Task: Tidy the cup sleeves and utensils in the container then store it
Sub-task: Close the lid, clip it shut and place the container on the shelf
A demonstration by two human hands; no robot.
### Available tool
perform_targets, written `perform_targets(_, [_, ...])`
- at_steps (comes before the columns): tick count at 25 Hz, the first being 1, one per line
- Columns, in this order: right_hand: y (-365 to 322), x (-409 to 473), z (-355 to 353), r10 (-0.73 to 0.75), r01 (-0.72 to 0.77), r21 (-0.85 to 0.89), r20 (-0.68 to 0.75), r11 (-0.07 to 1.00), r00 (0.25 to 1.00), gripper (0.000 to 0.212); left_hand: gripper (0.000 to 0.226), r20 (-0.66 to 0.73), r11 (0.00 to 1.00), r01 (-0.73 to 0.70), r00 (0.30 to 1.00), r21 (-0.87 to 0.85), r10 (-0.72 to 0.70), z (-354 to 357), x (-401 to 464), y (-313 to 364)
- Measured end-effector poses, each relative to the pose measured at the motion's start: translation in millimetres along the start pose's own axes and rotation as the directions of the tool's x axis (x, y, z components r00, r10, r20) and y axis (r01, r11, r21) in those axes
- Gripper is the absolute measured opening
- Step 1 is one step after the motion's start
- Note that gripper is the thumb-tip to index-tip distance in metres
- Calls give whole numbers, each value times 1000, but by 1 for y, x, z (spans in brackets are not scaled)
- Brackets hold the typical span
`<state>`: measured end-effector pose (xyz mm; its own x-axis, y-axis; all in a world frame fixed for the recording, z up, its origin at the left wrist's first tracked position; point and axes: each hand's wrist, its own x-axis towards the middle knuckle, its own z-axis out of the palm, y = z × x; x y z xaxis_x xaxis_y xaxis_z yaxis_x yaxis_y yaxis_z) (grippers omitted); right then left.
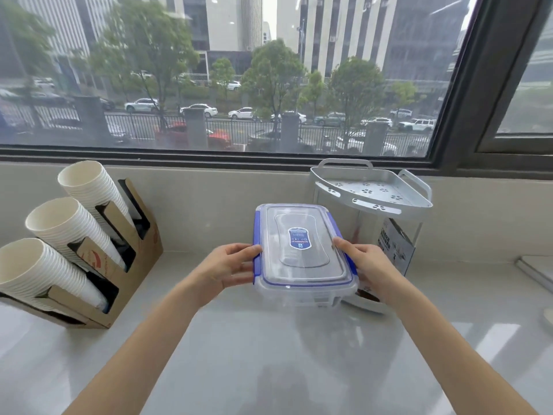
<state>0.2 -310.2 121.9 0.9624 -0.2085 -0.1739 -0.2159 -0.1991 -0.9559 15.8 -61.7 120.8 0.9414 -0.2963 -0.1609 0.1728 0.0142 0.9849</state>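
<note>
The container (302,253) is a clear plastic box with a transparent lid, blue latches along its sides and a blue label at the lid centre. It sits just right of the centre of the view, above the pale glossy worktop (269,354), and is held from both sides. Whether its base touches the worktop cannot be told. Its lid is on and lies flat. The contents cannot be made out through the lid.

The left hand (229,266) grips the container's 9 o'clock side; its fingers (244,250) are curled around the blue latch, with the thumb on the lid edge. The right hand (366,265) grips the 3 o'clock side; its fingers are clamped on the rim, with the thumb lying on the lid edge. Both forearms reach in from the 6 o'clock edge of the view.

At 9 o'clock from the container, well apart, a brown cardboard cup holder (131,265) stands on the worktop. It carries three tilted stacks of white paper cups (59,226), with their open mouths facing up and to the left.

At 2 o'clock from the container, just beside it, stands a light-grey corner rack (371,190) with a perforated top shelf. A printed card (396,250) hangs below that shelf.

At 12 o'clock, a dark-framed window (224,76) shows a street with cars, trees and tall buildings.
</note>
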Motion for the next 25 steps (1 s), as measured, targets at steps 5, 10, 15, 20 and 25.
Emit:
perform_targets(5, [-55, 6, -34, -51, 51, -40, 7, 998, 999, 44, 18, 15, 996, -90, 996, -8, 90, 25, 13, 53])
perform_targets(10, [-93, 25, -71, -86, 84, -97, -20, 992, 996, 48, 14, 48, 990, -140, 989, -7, 140, 51, 32, 91])
perform_targets(15, [-119, 44, -105, -158, 154, -88, -42, 984, 987, 33, 12, 59, 988, -155, 986, -10, 155, 83, 59, 113])
perform_targets(20, [-138, 79, -143, -198, 193, -138, -25, 971, 980, 33, 11, 29, 988, -140, 989, -64, 143, 115, 97, 134])
perform_targets(25, [-144, 115, -166, -253, 218, -290, -90, 932, 963, 29, 12, 25, 993, -105, 994, -47, 106, 144, 131, 140])
